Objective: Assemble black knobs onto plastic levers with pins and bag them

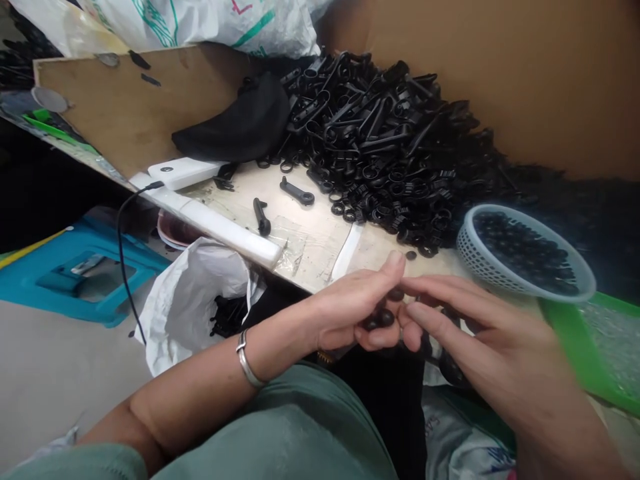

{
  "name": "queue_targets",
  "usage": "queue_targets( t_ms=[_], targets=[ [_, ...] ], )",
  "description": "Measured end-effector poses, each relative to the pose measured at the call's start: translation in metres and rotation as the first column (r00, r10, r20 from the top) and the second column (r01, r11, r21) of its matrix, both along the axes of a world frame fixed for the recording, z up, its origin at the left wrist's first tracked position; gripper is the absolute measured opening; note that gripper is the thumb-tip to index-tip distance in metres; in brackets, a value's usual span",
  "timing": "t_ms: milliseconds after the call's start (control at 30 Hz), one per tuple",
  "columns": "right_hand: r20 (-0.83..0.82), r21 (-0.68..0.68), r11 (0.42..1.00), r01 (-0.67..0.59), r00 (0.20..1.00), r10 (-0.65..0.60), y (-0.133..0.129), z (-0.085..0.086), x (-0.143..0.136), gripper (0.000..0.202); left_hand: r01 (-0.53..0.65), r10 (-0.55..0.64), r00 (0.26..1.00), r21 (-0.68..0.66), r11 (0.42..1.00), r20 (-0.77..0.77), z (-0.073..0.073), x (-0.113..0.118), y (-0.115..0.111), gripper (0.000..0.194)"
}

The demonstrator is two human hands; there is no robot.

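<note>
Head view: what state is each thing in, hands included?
Left hand: curled around dark round pieces
Dark round pieces: held, some showing between the fingers
Right hand: bent, fingertips close to the left's; grip unclear
Mesh bowl: upright, uncovered, dark pieces inside
Black heap: loose, piled on the table
Lever-like part: lying apart from the heap
White sack: mouth open, black pieces inside
Bracelet: worn on the left arm

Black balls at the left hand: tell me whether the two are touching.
Touching. The head view shows the black balls held in the left hand, against its curled fingers.
</note>
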State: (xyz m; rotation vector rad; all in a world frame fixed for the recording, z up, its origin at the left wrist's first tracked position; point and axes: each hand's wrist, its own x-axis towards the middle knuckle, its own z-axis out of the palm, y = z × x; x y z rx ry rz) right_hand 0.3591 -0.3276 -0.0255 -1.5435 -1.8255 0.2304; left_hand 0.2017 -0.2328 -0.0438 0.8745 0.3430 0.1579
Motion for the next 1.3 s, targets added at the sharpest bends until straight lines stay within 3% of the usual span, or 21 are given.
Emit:
queue_targets(
  t_ms=[233,467,567,633,700,733,800,867,900,967,1033,1100,1200,1300],
  targets=[
    [0.022,-0.078,0.994,0.073,0.997,-0.071,0.003,-0.002,0.0,0.018,0.0,0.002,1.0,0.117,0.993,-0.021,0.001,-0.001,-0.001,0.075],
    [0.0,-0.032,0.996,0.078,0.997,-0.078,-0.003,-0.003,-0.002,0.015,-0.001,0.001,1.0,0.103,0.995,-0.003,-0.008,0.0,0.0,0.078],
    [0.009,-0.052,0.991,0.122,0.992,-0.122,-0.008,-0.003,0.003,0.014,-0.065,0.076,0.995,0.168,0.984,-0.061,-0.008,-0.008,0.0,0.067],
    [0.007,-0.059,0.985,0.163,0.987,-0.163,-0.012,-0.003,0.009,0.014,-0.107,0.147,0.983,0.302,0.947,-0.112,-0.006,-0.016,-0.001,0.053],
    [0.022,-0.054,0.977,0.208,0.978,-0.207,-0.015,-0.005,0.017,0.014,-0.105,0.2,0.972,0.542,0.834,-0.12,-0.005,-0.025,-0.004,0.034],
    [0.04,-0.041,0.972,0.23,0.973,-0.229,-0.015,-0.006,0.021,0.015,-0.089,0.218,0.97,0.688,0.72,-0.103,-0.005,-0.028,-0.006,0.024],
    [0.105,-0.018,0.967,0.256,0.962,-0.253,-0.015,-0.009,0.03,0.018,-0.021,0.198,0.978,0.92,0.39,-0.062,-0.006,-0.034,-0.011,0.014],
    [0.19,-0.002,0.972,0.237,0.954,-0.232,-0.014,-0.012,0.037,0.021,0.081,0.135,0.987,0.995,0.064,-0.089,-0.007,-0.037,-0.017,0.015],
    [0.235,0.01,0.977,0.214,0.949,-0.21,-0.012,-0.013,0.038,0.021,0.13,0.105,0.987,0.99,-0.059,-0.124,-0.007,-0.037,-0.019,0.015],
    [0.331,0.05,0.988,0.147,0.931,-0.155,-0.008,-0.016,0.039,0.021,0.187,0.062,0.982,0.956,-0.228,-0.178,-0.008,-0.036,-0.023,0.009],
    [0.41,0.091,0.992,0.084,0.905,-0.115,-0.003,-0.018,0.036,0.02,0.204,0.052,0.979,0.92,-0.336,-0.198,-0.007,-0.035,-0.025,0.011],
    [0.47,0.095,0.995,0.043,0.879,-0.083,0.001,-0.02,0.033,0.018,0.207,0.057,0.978,0.892,-0.402,-0.201,-0.006,-0.033,-0.026,0.014],
    [0.53,0.063,0.998,0.003,0.847,-0.036,0.005,-0.023,0.032,0.017,0.205,0.07,0.978,0.852,-0.481,-0.196,-0.004,-0.031,-0.026,0.016],
    [0.559,0.03,1.0,-0.008,0.829,-0.011,0.008,-0.026,0.033,0.016,0.205,0.065,0.977,0.828,-0.522,-0.201,-0.003,-0.028,-0.026,0.018]
  ],
)
